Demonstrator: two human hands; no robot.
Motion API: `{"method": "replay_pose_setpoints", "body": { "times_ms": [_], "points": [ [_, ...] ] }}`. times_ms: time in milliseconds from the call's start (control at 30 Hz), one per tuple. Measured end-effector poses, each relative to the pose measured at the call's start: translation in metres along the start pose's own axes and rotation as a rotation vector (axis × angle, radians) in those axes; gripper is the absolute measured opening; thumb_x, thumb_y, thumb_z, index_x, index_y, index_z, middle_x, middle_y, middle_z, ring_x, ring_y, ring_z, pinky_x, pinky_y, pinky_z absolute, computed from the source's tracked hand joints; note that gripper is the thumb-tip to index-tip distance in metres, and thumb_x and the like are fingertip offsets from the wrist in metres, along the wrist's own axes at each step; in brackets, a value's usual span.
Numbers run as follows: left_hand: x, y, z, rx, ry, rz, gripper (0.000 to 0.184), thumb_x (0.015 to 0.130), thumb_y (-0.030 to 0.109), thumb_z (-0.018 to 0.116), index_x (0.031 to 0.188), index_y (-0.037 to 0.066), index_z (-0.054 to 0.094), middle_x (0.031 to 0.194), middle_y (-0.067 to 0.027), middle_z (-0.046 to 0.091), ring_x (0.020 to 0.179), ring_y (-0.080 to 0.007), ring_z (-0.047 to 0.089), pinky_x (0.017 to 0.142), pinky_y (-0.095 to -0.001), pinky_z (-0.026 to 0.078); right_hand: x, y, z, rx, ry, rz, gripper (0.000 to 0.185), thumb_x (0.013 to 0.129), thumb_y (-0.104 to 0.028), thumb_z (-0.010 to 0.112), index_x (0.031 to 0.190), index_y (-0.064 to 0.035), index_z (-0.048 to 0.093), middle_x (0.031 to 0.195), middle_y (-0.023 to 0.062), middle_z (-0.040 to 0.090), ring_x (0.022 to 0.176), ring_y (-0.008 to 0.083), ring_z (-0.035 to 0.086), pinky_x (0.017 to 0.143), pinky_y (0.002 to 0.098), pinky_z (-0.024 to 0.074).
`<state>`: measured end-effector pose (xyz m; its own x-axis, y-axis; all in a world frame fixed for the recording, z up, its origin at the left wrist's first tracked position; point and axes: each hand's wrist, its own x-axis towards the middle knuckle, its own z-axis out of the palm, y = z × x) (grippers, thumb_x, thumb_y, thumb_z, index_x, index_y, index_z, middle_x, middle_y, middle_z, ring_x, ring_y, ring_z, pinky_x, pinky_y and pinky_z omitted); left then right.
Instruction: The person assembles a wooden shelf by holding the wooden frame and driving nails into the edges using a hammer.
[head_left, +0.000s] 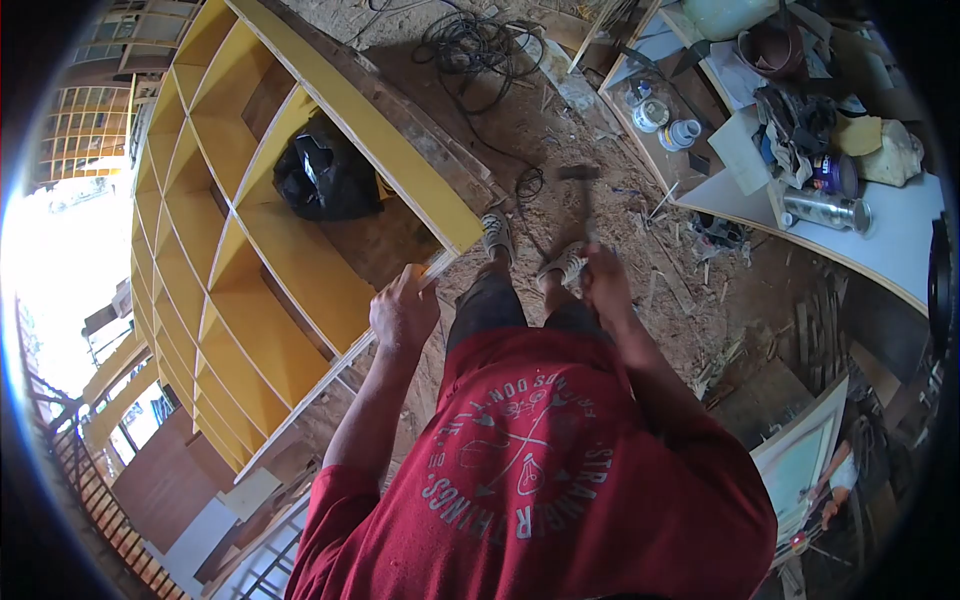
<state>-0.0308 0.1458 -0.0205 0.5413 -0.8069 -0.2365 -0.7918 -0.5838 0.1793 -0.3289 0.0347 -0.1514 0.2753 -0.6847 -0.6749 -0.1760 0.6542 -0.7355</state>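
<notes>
My right hand (606, 285) is closed round the handle of a hammer (585, 200), its head pointing away from me above the littered floor. On the left stands a large curved wooden frame (400, 185), painted yellow and divided into open compartments by crossing ribs. My left hand (404, 308) is curled over the near edge of this frame, close to its corner. Whether something small is also between those fingers I cannot tell. A black plastic bag (330, 170) lies in one compartment of the frame.
Coiled black cable (470, 50) lies on the floor ahead, its lead running near my feet. At right, a white-topped bench (900, 225) carries a metal canister (828, 211), cans and rags. Another person's arm (838, 488) shows at lower right. Wood scraps and shavings cover the ground.
</notes>
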Motion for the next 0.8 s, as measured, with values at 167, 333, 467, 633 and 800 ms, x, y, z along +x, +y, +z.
{"method": "replay_pose_setpoints", "body": {
  "times_ms": [167, 333, 467, 633, 800],
  "points": [
    [-0.001, -0.005, 0.005, 0.007, 0.014, 0.025, 0.017, 0.092, 0.030, 0.076, 0.104, 0.019, 0.071, 0.089, -0.0142, 0.077, 0.084, -0.0415, 0.074, 0.075, -0.0537, 0.057, 0.014, 0.040, 0.021, -0.563, 0.049, -0.772, 0.039, 0.116, -0.032, 0.043, 0.111, 0.0000, 0.064, 0.079, 0.0084, 0.060, 0.070, 0.0223, 0.064, 0.063, 0.0415, 0.0525],
    [-0.001, -0.003, 0.003, -0.021, 0.017, 0.039, 0.016, 0.092, 0.028, 0.076, 0.103, 0.019, 0.071, 0.088, -0.0142, 0.076, 0.082, -0.0415, 0.074, 0.074, -0.0543, 0.057, 0.002, -0.008, 0.011, -0.040, 0.163, -0.168, 0.044, 0.115, -0.041, 0.048, 0.109, 0.0006, 0.063, 0.074, 0.0071, 0.057, 0.068, 0.0225, 0.062, 0.063, 0.0416, 0.0503],
    [0.000, -0.005, 0.005, 0.003, 0.010, 0.036, 0.016, 0.092, 0.028, 0.076, 0.104, 0.019, 0.071, 0.088, -0.0139, 0.076, 0.083, -0.0408, 0.074, 0.075, -0.0539, 0.057, -0.010, 0.044, 0.035, -0.286, 0.047, -0.271, 0.045, 0.115, -0.041, 0.047, 0.104, -0.0005, 0.061, 0.075, 0.0120, 0.057, 0.067, 0.0215, 0.062, 0.062, 0.0426, 0.0480],
    [0.000, -0.005, 0.004, -0.011, 0.014, 0.047, 0.016, 0.091, 0.027, 0.075, 0.105, 0.019, 0.070, 0.087, -0.0135, 0.076, 0.084, -0.0400, 0.074, 0.075, -0.0534, 0.057, -0.005, 0.002, 0.012, -0.429, 0.119, -0.580, 0.036, 0.115, -0.035, 0.047, 0.105, -0.0032, 0.062, 0.067, 0.0002, 0.050, 0.060, 0.0151, 0.056, 0.056, 0.0373, 0.0447],
    [0.000, 0.000, 0.000, 0.034, -0.007, 0.052, 0.014, 0.095, 0.024, 0.070, 0.105, 0.015, 0.067, 0.085, -0.0156, 0.075, 0.082, -0.0388, 0.075, 0.075, -0.0526, 0.058, -0.016, 0.009, 0.029, -0.017, 0.230, -0.164, 0.036, 0.116, -0.035, 0.047, 0.110, -0.0032, 0.062, 0.065, -0.0037, 0.051, 0.054, 0.0079, 0.049, 0.048, 0.0291, 0.0381]
  ]
}}
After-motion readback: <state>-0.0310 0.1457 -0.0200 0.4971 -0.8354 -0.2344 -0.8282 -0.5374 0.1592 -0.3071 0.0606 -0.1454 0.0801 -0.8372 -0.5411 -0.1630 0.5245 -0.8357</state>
